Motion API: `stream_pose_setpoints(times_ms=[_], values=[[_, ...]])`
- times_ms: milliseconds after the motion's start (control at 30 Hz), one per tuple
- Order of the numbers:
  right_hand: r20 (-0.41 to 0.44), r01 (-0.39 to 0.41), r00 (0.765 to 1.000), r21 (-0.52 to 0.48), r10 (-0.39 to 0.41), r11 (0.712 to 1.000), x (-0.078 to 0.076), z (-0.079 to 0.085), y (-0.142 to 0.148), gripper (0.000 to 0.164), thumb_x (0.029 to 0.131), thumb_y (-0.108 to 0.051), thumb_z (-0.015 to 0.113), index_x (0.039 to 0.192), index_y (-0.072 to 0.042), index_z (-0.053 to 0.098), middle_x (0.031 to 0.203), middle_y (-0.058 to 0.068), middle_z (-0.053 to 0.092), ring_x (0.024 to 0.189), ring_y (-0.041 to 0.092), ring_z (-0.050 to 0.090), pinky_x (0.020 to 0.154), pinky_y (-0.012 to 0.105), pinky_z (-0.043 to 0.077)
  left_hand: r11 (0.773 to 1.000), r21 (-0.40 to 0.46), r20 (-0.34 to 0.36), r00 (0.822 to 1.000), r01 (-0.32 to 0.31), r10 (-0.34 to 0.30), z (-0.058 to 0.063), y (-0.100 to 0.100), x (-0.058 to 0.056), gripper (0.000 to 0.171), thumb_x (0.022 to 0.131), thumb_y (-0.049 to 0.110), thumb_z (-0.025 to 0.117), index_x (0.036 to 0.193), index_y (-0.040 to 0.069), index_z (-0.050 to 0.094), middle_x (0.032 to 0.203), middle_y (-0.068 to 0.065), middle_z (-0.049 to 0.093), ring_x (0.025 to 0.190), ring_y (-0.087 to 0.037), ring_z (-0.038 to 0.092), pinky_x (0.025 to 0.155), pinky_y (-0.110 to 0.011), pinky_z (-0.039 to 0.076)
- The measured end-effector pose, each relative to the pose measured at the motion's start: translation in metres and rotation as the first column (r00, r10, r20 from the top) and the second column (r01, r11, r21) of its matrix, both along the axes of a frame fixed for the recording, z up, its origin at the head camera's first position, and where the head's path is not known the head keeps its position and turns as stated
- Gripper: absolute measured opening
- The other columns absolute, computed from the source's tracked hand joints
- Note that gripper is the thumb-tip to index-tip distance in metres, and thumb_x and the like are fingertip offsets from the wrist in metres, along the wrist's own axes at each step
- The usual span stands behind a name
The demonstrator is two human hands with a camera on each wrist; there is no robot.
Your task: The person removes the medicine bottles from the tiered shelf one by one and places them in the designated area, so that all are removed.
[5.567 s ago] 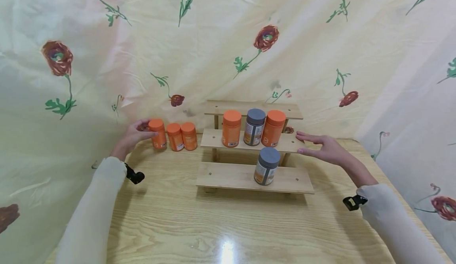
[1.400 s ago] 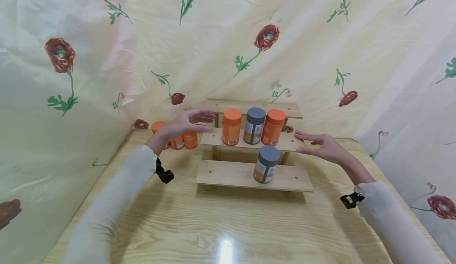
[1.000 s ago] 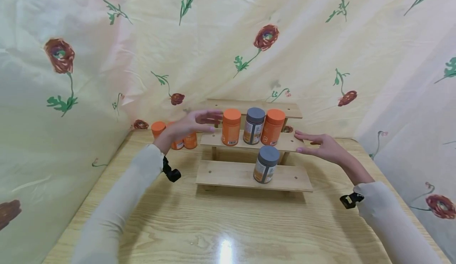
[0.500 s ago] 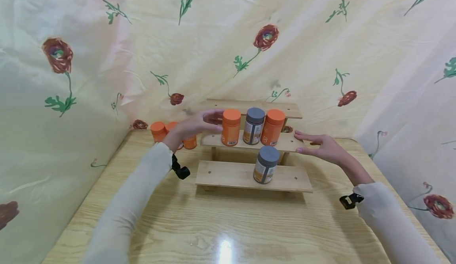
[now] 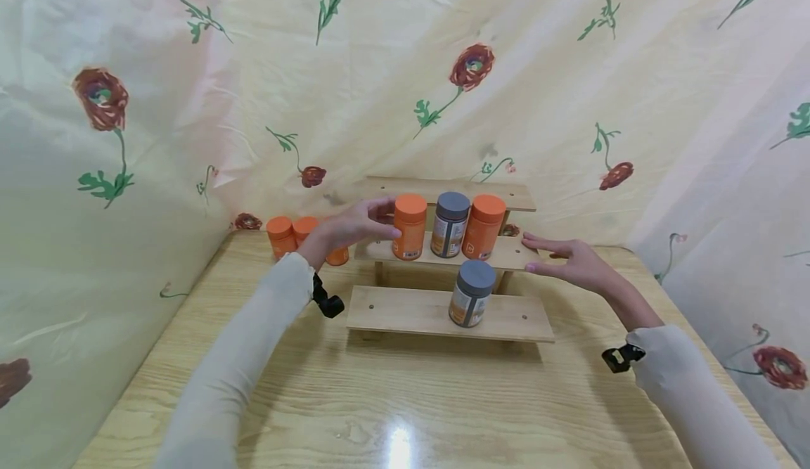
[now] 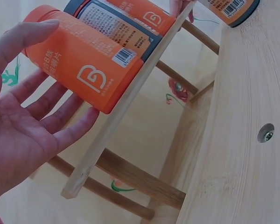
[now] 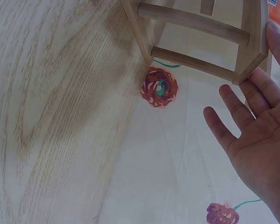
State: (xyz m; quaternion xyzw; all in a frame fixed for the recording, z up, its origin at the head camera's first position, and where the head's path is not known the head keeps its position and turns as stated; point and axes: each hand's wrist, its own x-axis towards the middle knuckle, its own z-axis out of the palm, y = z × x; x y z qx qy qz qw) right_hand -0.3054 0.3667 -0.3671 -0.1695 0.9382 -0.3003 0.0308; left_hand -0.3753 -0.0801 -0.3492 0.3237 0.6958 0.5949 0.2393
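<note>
A three-tier wooden rack [image 5: 399, 309] stands against the back curtain. On its middle shelf are an orange jar [image 5: 413, 224] at left, a grey-lidded jar [image 5: 451, 224] and another orange jar [image 5: 486, 226]. My left hand [image 5: 356, 224] grips the left orange jar from its left side, thumb across the front and fingers behind; in the left wrist view the jar [image 6: 84, 60] stands at the shelf's edge. My right hand [image 5: 572, 265] touches the middle shelf's right end with thumb and fingertips, the fingers nearly straight. In the right wrist view, the hand [image 7: 266, 135] shows its palm, two fingers free of the wood.
Another grey-lidded jar [image 5: 472, 292] stands on the lowest shelf, right of its middle. Three orange jars stand on the table left of the rack: a left one [image 5: 280, 235], a middle one [image 5: 305, 226] and a right one [image 5: 338, 257], partly behind my left hand.
My left hand has come away from the leftmost table jar, leaving it standing, and moved right to the orange jar on the middle shelf. My right hand stays at the shelf's end.
</note>
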Motion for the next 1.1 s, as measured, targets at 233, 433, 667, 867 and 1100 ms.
stream_pose_setpoints(times_ms=[233, 433, 667, 867, 1100], values=[[-0.005, 0.001, 1.000, -0.003, -0.001, 1.000, 0.0003, -0.0004, 0.0000, 0.065, 0.095, -0.042, 0.072, 0.150, -0.015, 0.052, 0.159, 0.007, 0.045, 0.148, 0.040, 0.039, 0.110, 0.062, 0.042, 1.000, 0.001, 0.005, 1.000, -0.018, 0.018, -0.0022, 0.0044, -0.0021, 0.067, 0.094, 0.004, 0.067, 0.154, 0.011, 0.039, 0.151, -0.012, 0.051, 0.139, -0.031, 0.049, 0.115, -0.047, 0.045], [-0.005, -0.003, 1.000, -0.001, 0.003, 1.000, 0.0004, -0.0010, 0.0000, 0.065, 0.095, -0.042, 0.071, 0.151, -0.015, 0.051, 0.159, 0.008, 0.044, 0.148, 0.040, 0.038, 0.110, 0.063, 0.042, 1.000, 0.011, 0.015, 1.000, -0.025, 0.025, -0.0024, 0.0061, -0.0021, 0.068, 0.093, 0.002, 0.068, 0.154, 0.009, 0.039, 0.150, -0.014, 0.051, 0.139, -0.031, 0.050, 0.114, -0.047, 0.046], [-0.005, -0.001, 1.000, -0.005, 0.001, 1.000, 0.0008, -0.0014, -0.0001, 0.063, 0.095, -0.041, 0.071, 0.150, -0.016, 0.052, 0.159, 0.009, 0.044, 0.148, 0.041, 0.038, 0.110, 0.063, 0.042, 0.999, -0.006, 0.003, 0.999, -0.039, 0.039, -0.0033, 0.0057, -0.0030, 0.067, 0.093, 0.003, 0.068, 0.153, 0.009, 0.040, 0.150, -0.013, 0.052, 0.138, -0.031, 0.051, 0.114, -0.047, 0.046], [-0.008, -0.005, 1.000, -0.010, 0.004, 1.000, 0.0008, -0.0019, -0.0003, 0.063, 0.095, -0.041, 0.071, 0.150, -0.017, 0.052, 0.159, 0.009, 0.044, 0.148, 0.041, 0.038, 0.110, 0.063, 0.042, 0.999, -0.018, -0.001, 0.999, -0.043, 0.043, -0.0025, 0.0047, -0.0031, 0.065, 0.093, 0.004, 0.069, 0.152, 0.010, 0.042, 0.149, -0.012, 0.052, 0.138, -0.031, 0.051, 0.115, -0.047, 0.045], [-0.018, -0.004, 1.000, -0.011, 0.004, 1.000, -0.0002, -0.0030, 0.0002, 0.063, 0.095, -0.040, 0.072, 0.150, -0.015, 0.052, 0.159, 0.010, 0.044, 0.148, 0.041, 0.038, 0.110, 0.063, 0.042, 0.999, -0.021, -0.012, 0.999, -0.044, 0.044, -0.0020, 0.0019, -0.0031, 0.064, 0.091, 0.005, 0.070, 0.149, 0.011, 0.045, 0.143, -0.011, 0.056, 0.130, -0.028, 0.056, 0.107, -0.039, 0.052]])
